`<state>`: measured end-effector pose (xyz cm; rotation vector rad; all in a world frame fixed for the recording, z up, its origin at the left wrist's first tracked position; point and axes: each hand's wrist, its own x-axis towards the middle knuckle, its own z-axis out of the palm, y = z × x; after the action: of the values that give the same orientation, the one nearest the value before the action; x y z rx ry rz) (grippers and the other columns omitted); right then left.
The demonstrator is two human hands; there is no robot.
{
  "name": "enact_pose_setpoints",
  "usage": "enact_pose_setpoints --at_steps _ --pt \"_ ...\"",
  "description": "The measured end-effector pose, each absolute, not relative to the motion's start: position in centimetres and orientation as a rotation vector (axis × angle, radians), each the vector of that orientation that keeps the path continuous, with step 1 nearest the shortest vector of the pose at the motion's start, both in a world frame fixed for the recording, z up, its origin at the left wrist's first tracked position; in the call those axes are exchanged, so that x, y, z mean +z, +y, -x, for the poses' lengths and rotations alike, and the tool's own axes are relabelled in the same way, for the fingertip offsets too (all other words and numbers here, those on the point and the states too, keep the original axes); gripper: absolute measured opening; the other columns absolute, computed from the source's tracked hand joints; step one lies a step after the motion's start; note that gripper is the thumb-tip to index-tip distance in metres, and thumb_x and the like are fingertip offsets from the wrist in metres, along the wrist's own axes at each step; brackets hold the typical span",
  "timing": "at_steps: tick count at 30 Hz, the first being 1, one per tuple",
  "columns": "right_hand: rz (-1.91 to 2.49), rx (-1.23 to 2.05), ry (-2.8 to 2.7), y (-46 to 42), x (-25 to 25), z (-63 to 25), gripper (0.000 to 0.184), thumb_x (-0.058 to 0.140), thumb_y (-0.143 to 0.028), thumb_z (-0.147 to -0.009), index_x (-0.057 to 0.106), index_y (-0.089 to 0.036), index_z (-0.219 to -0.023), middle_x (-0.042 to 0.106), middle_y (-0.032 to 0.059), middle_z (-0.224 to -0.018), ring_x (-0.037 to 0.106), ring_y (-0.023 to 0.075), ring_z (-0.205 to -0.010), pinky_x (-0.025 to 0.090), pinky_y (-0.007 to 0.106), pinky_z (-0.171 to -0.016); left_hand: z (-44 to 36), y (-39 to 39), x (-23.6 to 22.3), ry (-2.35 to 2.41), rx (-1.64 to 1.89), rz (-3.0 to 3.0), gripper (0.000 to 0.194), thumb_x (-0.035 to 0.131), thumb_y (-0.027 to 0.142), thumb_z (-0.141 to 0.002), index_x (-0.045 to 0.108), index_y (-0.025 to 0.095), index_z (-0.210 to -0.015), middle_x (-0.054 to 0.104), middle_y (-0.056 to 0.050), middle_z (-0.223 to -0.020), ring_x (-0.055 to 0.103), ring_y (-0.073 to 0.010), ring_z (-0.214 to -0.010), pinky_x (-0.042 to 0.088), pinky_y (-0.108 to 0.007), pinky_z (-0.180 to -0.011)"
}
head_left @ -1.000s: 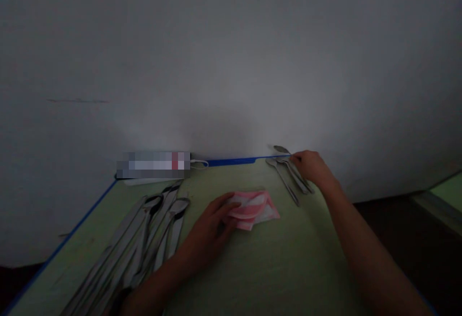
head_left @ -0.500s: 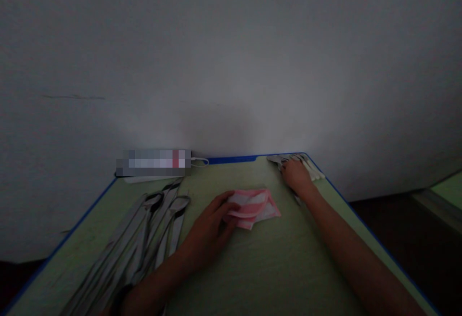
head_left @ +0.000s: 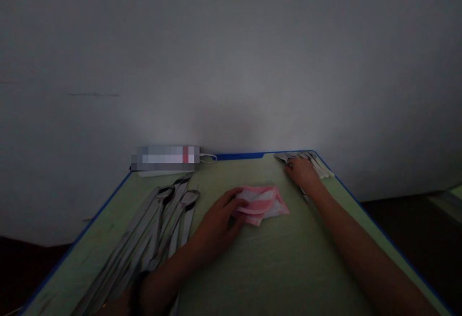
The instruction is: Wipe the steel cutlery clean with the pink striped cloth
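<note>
The right hand point(head_left: 303, 172) has lowered to the spoons point(head_left: 280, 157), its grip too dim to tell; the left hand point(head_left: 221, 219) pinches the pink-and-white cloth point(head_left: 267, 202).

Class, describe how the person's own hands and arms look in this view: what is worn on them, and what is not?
Both the left hand and the right hand are ungloved, and no sleeve shows on either forearm. A dark band circles the left wrist; its material is too dim to tell. The right wrist shows none.
</note>
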<state>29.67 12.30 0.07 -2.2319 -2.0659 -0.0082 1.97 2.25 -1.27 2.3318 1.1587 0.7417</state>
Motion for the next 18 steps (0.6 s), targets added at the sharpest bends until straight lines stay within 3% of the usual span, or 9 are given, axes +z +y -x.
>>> enact_pose_setpoints --at_steps 18 --pt "2.217 -0.009 -2.037 12.09 0.47 -29.23 0.027 0.048 -0.030 -0.083 0.066 -0.015 -0.097 0.068 0.0121 -0.095 0.060 0.0204 -0.093 0.040 0.028 -0.082 -1.90 2.32 -1.37 1.135 0.767 -2.351 0.027 0.046 0.014 -0.084 0.056 0.023 -0.108 0.044 -0.008 -0.133 0.045 -0.0214 -0.120 0.039 -0.039 -0.101"
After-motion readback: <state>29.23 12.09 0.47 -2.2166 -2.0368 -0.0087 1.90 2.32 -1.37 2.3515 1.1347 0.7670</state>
